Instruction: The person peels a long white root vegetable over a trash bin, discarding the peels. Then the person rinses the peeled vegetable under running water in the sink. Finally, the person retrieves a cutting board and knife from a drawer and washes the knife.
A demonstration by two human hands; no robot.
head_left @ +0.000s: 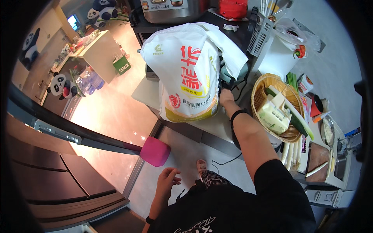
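A large white plastic sack [190, 73] with red and yellow print stands on the counter in front of me, its top folded over to the right. Stretched forward along its right side, my right hand [225, 97] is close to the sack's lower edge and a dark grey-green appliance [229, 73] with black parts. Its fingers are mostly hidden, so I cannot make out whether it grips anything. Low by my body, my left hand [168, 179] hangs with loosely bent fingers apart and nothing in it.
Right of my forearm sits a wicker basket [258, 91] with cabbage and green vegetables. Leeks [292, 153] and a cutting board [318, 161] lie nearer. A metal cooker [176, 14] and a red package [233, 8] stand behind the sack. A pink block [155, 151] caps a door edge at left.
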